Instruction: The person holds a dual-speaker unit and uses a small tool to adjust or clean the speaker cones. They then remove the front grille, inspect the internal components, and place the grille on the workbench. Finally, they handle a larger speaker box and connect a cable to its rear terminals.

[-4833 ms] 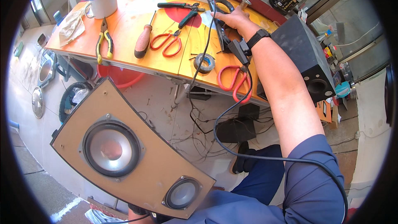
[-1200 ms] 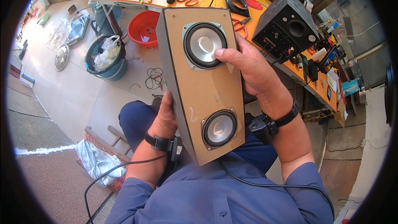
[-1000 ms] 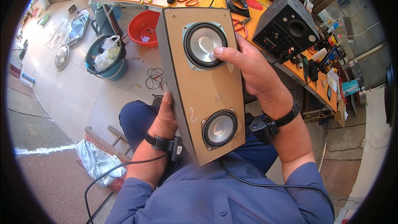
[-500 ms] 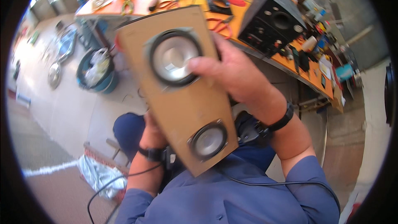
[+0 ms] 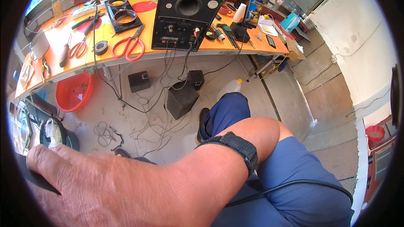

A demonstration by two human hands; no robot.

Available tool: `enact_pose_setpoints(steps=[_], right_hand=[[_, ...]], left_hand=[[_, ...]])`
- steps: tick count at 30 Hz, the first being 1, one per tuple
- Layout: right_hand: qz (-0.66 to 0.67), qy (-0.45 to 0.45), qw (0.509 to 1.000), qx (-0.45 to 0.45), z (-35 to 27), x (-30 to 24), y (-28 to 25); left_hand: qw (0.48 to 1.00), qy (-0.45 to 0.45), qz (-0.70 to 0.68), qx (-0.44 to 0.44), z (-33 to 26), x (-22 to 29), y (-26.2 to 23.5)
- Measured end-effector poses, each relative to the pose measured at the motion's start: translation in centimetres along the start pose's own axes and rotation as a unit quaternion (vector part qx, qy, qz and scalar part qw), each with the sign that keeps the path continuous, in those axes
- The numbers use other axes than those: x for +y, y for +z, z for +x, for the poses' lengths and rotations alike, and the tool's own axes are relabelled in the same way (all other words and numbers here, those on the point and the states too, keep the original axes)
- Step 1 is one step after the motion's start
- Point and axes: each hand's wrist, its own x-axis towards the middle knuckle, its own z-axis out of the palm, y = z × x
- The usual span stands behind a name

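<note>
An orange desk [image 5: 63, 65] is seen; the right hand [image 5: 97, 185] is spread on a dark edge [image 5: 35, 178], fingers apart; lifting requires a firmer grip.

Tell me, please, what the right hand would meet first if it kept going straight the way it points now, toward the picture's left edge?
The right hand already lies on a dark flat edge under its fingertips. Past that, the picture's rim cuts the line off; the bin with a plastic bag sits above it, at unclear depth.

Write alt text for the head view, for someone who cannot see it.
A hand with a black wrist strap fills the foreground, resting on a dark edge at lower left. Beyond stands an orange bench with a black speaker box, red scissors and tools.
</note>
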Motion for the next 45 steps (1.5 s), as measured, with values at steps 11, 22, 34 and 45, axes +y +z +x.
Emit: enact_pose_setpoints(steps=[11,22,34,45], right_hand=[[0.023,-0.030,0.999,-0.019,-0.7,1.2,0.1],[0.010,-0.039,0.999,-0.019,-1.7,1.1,0.0],[-0.006,-0.024,1.000,-0.012,-1.6,1.2,-0.4],[-0.165,0.002,0.980,0.113,-2.6,0.8,-7.3]], left_hand=[[1.000,0.003,-0.010,-0.020,-0.1,-0.2,0.1],[1.000,0.005,-0.011,-0.028,-0.3,0.2,0.5],[0.999,0.011,-0.018,-0.040,-0.7,0.7,0.5],[0.997,0.027,-0.016,-0.070,-1.4,1.7,1.0]])
